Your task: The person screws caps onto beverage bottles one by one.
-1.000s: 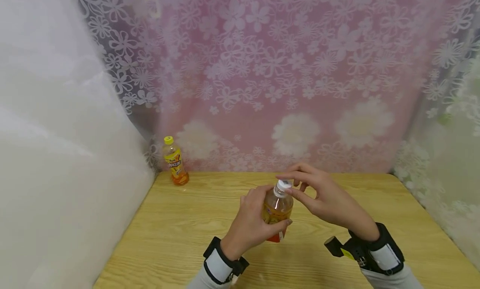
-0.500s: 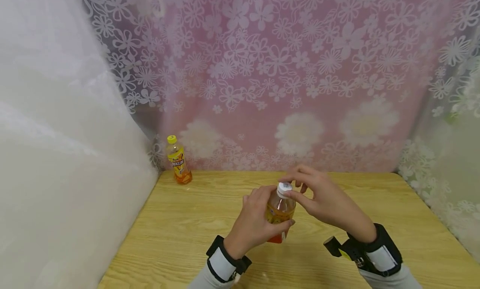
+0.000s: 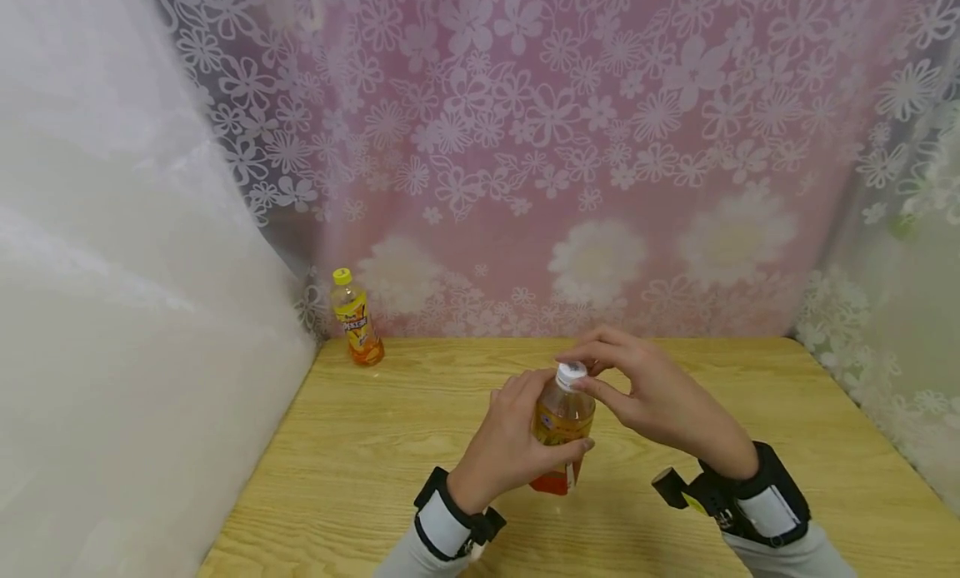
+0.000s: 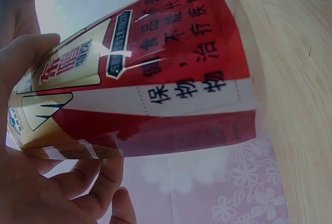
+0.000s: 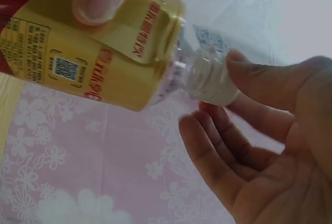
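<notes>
My left hand (image 3: 513,440) grips a clear plastic drink bottle (image 3: 564,416) round its body, thumb across the near side. The bottle has a red and yellow label, plain in the left wrist view, where the bottle (image 4: 171,68) lies across the picture with its base over the wood. At its top, my right hand (image 3: 645,386) pinches the white cap (image 3: 572,373) between thumb and fingers. In the right wrist view the cap (image 5: 225,92) sits at the threaded neck (image 5: 199,76), thumb on one side and fingertips on the other.
A second bottle (image 3: 360,324) with a yellow cap and yellow label stands at the back left of the wooden table (image 3: 360,445). A pink flowered curtain (image 3: 480,145) hangs behind the table, and a pale sheet (image 3: 135,311) closes off the left side.
Both hands stay on the bottle and its cap throughout. The bottle has shifted slightly right and its base has tipped a little toward me; the fingers on the cap have moved only slightly.
</notes>
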Available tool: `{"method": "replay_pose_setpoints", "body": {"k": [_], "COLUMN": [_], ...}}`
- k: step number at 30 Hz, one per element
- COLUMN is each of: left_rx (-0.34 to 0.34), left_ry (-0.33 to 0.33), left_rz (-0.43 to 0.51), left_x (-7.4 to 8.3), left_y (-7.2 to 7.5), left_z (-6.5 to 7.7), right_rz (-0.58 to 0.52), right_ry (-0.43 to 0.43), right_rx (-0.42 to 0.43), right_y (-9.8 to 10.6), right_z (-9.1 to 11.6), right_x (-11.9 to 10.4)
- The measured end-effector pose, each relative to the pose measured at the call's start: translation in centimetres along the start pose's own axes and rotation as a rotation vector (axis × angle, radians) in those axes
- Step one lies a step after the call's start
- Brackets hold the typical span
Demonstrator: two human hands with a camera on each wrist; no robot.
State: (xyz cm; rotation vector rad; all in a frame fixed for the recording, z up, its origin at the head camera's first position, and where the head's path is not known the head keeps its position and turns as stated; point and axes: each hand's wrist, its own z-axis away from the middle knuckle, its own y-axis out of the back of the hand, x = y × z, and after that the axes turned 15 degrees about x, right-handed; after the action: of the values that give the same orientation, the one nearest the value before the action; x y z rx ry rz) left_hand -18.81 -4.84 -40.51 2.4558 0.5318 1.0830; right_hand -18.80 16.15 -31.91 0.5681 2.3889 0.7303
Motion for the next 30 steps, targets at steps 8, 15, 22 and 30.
{"method": "replay_pose_setpoints", "body": {"k": [8, 15, 22, 30], "left_rx": [0.024, 0.005, 0.018, 0.013], "left_ry": [-0.038, -0.034, -0.054, -0.065], "left_rz": [-0.010, 0.013, -0.040, -0.036], "left_x": [-0.1, -0.1, 0.0, 0.1], "left_y": [-0.2, -0.1, -0.4, -0.5], "left_z": [-0.1, -0.1, -0.1, 0.2], "right_rz": [0.019, -0.116, 0.080, -0.074], "right_ry": [-0.084, 0.018, -0.018, 0.028], "right_rx": [-0.001, -0.092, 0.020, -0.063], "right_y": [-0.1, 0.9, -0.1, 0.5], "right_z": [0.1, 0.2, 0.3, 0.6], "right_x": [0.1, 0.7, 0.2, 0.5]}}
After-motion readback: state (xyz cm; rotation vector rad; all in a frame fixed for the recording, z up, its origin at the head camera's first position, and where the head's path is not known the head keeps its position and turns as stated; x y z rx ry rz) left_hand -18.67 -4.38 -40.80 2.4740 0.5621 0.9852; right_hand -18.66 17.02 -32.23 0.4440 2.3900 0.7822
